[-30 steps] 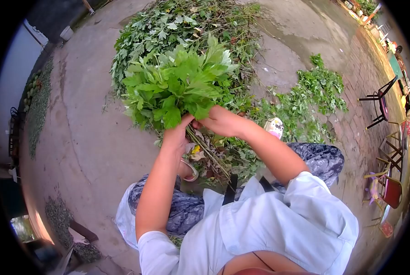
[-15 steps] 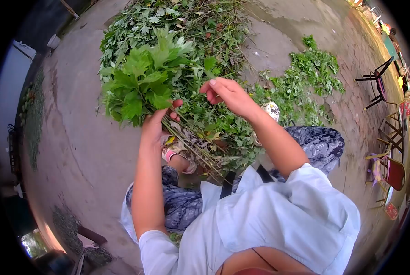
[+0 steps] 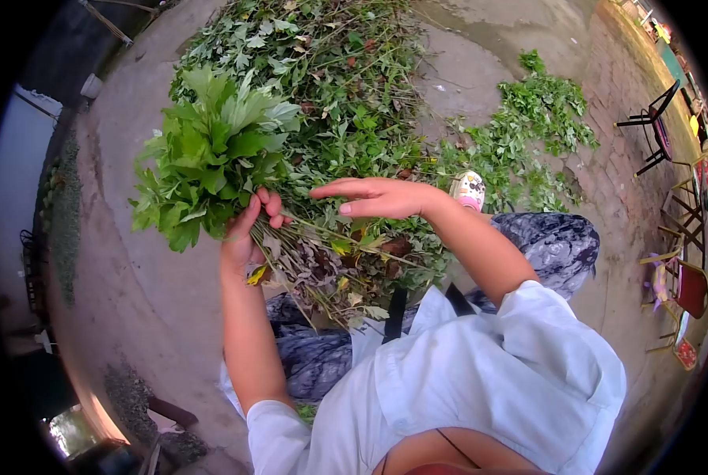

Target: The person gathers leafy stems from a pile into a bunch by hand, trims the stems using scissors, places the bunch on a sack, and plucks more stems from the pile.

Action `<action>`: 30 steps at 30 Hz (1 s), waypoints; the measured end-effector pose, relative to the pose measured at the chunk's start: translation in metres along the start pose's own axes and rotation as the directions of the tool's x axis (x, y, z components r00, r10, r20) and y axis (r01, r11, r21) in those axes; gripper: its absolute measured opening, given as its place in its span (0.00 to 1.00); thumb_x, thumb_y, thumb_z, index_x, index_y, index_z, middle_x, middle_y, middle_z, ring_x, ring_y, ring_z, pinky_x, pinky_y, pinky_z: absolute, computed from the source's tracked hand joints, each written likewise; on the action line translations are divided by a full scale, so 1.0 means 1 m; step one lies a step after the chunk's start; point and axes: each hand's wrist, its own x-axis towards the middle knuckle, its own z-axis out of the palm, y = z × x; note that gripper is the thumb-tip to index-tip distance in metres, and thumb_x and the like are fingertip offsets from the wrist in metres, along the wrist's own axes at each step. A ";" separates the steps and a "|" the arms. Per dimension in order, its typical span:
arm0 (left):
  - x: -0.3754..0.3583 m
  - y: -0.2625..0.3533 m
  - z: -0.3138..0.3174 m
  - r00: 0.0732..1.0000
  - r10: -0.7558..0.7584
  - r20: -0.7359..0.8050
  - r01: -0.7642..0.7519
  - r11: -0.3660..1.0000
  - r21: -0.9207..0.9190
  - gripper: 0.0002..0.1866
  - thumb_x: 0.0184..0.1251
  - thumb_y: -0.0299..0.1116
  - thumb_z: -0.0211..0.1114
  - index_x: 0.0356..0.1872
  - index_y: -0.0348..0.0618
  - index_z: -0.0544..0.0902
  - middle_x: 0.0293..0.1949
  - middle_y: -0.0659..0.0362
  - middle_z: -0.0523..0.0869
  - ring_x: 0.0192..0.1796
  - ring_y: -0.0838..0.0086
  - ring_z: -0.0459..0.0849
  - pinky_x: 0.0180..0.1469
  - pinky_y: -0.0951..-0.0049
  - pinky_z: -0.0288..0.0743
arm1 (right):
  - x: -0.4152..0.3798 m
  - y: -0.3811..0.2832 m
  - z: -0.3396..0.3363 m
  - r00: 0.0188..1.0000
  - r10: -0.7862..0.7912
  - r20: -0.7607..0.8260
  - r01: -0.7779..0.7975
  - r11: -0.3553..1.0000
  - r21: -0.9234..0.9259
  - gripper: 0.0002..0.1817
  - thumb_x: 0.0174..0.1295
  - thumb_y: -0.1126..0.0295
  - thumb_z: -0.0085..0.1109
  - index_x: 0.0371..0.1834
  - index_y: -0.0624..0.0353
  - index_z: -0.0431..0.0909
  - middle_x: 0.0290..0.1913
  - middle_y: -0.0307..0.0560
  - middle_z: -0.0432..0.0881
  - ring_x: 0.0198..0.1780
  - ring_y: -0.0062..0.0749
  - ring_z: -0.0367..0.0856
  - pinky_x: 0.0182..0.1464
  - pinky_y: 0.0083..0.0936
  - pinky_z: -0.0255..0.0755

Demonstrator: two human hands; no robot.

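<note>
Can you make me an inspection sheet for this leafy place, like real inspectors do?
Surface: the grey ground has darker patches and thin cracks.
Job's things: a bunch of leafy stems, leaves upward and stems trailing toward the lap; a big leafy pile just beyond.
Clutter: brown, withered leaves by the stems; loose greens scattered to the right.
Hands: left hand grips the bunch; right hand is open above the greens, contact unclear.
Cables: nothing seen.
Surroundings: black chair and red-backed chair at right; white bucket at far left.
</note>
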 end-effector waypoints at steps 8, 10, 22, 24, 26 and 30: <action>-0.008 0.001 -0.010 0.999 0.032 -0.022 -0.033 0.999 -0.020 0.09 0.58 0.36 0.59 0.32 0.42 0.71 0.27 0.58 0.73 0.26 0.75 0.73 0.34 0.72 0.73 | 0.011 0.003 0.010 0.996 -0.080 -0.048 0.075 0.993 -0.089 0.11 0.63 0.65 0.47 0.31 0.63 0.71 0.36 0.43 0.71 0.42 0.28 0.69 0.48 0.25 0.62; -0.010 0.002 -0.013 0.997 -0.030 -0.077 0.029 0.999 -0.023 0.08 0.59 0.34 0.59 0.33 0.42 0.72 0.29 0.57 0.75 0.27 0.73 0.75 0.32 0.74 0.72 | 0.010 0.011 0.011 0.948 -0.095 -0.304 0.097 0.995 -0.010 0.11 0.64 0.65 0.45 0.32 0.63 0.69 0.35 0.41 0.72 0.40 0.25 0.70 0.46 0.23 0.63; -0.012 0.001 -0.027 0.993 -0.054 -0.103 0.046 0.996 -0.080 0.07 0.60 0.33 0.58 0.33 0.41 0.72 0.27 0.57 0.76 0.26 0.73 0.76 0.28 0.76 0.72 | -0.001 0.003 0.013 0.998 0.047 0.037 -0.037 0.968 -0.250 0.14 0.58 0.62 0.53 0.37 0.62 0.74 0.24 0.40 0.72 0.25 0.22 0.68 0.28 0.20 0.63; -0.012 0.003 -0.030 0.993 -0.058 -0.103 0.051 0.996 -0.067 0.08 0.60 0.34 0.58 0.33 0.41 0.72 0.27 0.57 0.76 0.26 0.72 0.76 0.28 0.75 0.72 | -0.001 0.009 0.013 0.995 0.004 -0.102 -0.029 0.970 -0.243 0.13 0.59 0.62 0.53 0.36 0.62 0.74 0.24 0.38 0.71 0.25 0.21 0.67 0.28 0.19 0.63; -0.011 0.004 -0.035 0.992 -0.034 -0.118 0.022 0.995 -0.100 0.07 0.61 0.34 0.57 0.33 0.42 0.72 0.27 0.58 0.76 0.26 0.73 0.76 0.28 0.75 0.71 | -0.005 0.007 0.008 0.946 0.052 -0.321 -0.079 0.994 -0.072 0.12 0.60 0.62 0.50 0.35 0.60 0.72 0.26 0.34 0.70 0.28 0.17 0.66 0.30 0.17 0.63; -0.014 0.007 -0.054 0.977 -0.002 -0.215 -0.024 0.993 -0.117 0.06 0.63 0.33 0.54 0.32 0.42 0.71 0.26 0.58 0.75 0.24 0.74 0.73 0.28 0.75 0.68 | -0.051 0.006 -0.047 0.794 0.244 -0.556 -0.252 0.966 0.063 0.11 0.62 0.62 0.47 0.32 0.59 0.71 0.30 0.30 0.71 0.31 0.12 0.65 0.35 0.15 0.64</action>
